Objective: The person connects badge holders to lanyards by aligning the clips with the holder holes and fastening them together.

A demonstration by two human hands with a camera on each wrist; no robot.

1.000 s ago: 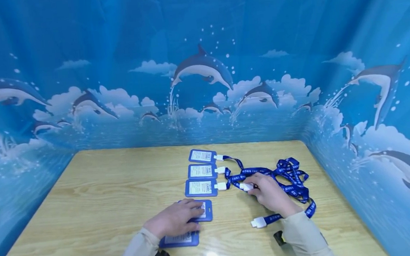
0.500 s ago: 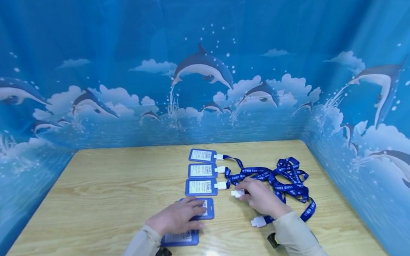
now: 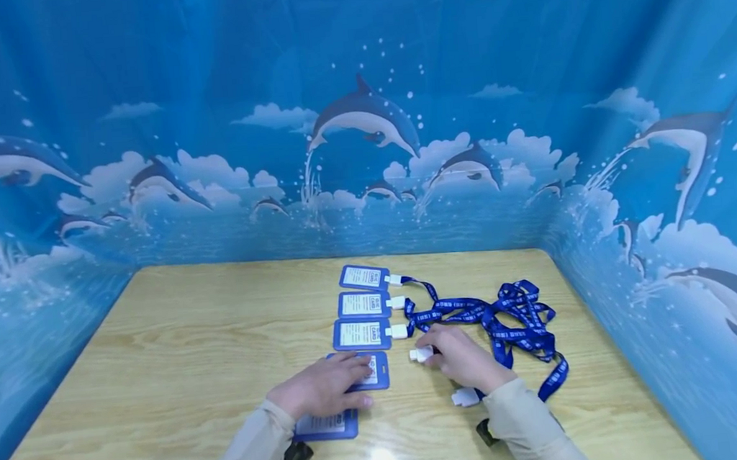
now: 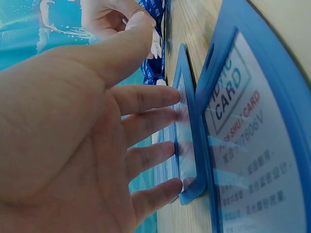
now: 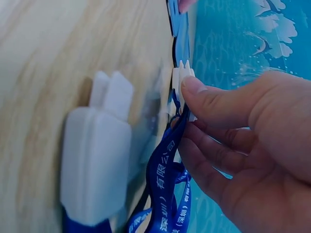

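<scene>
My left hand (image 3: 322, 389) lies with straight fingers over a blue badge holder (image 3: 381, 377); in the left wrist view its fingertips (image 4: 170, 95) touch the holder's clear face. Another badge holder (image 4: 250, 121) lies nearer me, partly under that hand in the head view. My right hand (image 3: 463, 356) pinches a white lanyard clip (image 3: 420, 354) between thumb and fingers, its prongs pointing left toward the touched holder, a gap apart from it. The blue strap (image 5: 163, 170) trails from this clip. A second white clip (image 5: 97, 160) lies loose on the table beside the right wrist.
Farther back, three badge holders (image 3: 360, 334) lie in a column, each joined to a white clip and strap. Tangled blue lanyards (image 3: 533, 336) spread over the right side of the wooden table (image 3: 176, 346). A dolphin-print curtain (image 3: 204, 127) surrounds the table's back and sides.
My right hand has carried the white clip left and toward me, clear of the tangled straps. The badge holder under my left fingers has slid slightly right and away from me.
</scene>
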